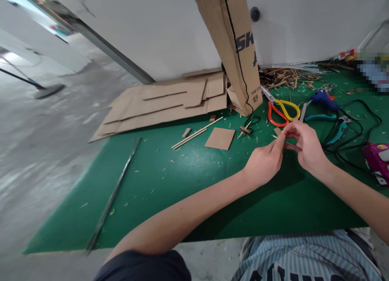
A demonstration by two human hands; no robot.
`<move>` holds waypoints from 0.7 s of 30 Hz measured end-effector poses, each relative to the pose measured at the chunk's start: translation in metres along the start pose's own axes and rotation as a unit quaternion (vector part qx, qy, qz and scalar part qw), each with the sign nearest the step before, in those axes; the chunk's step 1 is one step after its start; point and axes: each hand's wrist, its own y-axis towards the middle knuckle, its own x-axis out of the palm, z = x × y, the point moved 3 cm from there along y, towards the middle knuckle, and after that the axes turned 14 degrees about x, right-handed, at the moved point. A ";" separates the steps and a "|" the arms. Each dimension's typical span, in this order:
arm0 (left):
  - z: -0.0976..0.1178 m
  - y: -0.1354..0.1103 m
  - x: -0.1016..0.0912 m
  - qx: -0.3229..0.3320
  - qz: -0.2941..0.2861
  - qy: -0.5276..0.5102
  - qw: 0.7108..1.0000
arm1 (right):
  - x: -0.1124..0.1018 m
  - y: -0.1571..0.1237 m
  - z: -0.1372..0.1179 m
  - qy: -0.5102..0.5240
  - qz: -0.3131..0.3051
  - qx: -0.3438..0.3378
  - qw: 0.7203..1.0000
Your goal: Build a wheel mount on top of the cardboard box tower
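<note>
My left hand (pixel 264 161) and my right hand (pixel 306 145) meet above the green work mat (pixel 170 188). Their fingertips pinch a thin brown stick (pixel 287 143) with a pointed end. A small cardboard scrap (pixel 277 131) lies just behind the fingers. Beyond my right hand are red-and-yellow-handled scissors (pixel 282 110), a blue glue gun (pixel 323 101) and teal-handled pliers (pixel 334 123). Left of my hands lie a cardboard square (pixel 219 138) and two long thin sticks (pixel 197 133).
Flattened cardboard sheets (pixel 164 105) lie at the mat's far edge, beside a tall upright cardboard piece (pixel 231 42). Wood shavings (pixel 282 77) are heaped at the back. Black cables (pixel 364 121), a magenta device (pixel 377 161) and a long metal rod (pixel 112 196) also lie on the mat.
</note>
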 end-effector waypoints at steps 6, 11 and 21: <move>0.002 0.001 0.000 -0.005 -0.016 -0.023 1.000 | 0.002 0.002 0.001 -0.029 0.020 -0.020 0.999; -0.008 0.006 -0.004 -0.090 0.036 -0.200 0.975 | -0.003 0.004 -0.004 0.002 -0.030 -0.013 0.999; -0.023 0.024 -0.012 -0.327 0.071 -0.571 0.749 | -0.016 0.018 -0.006 -0.178 -0.010 -0.132 0.975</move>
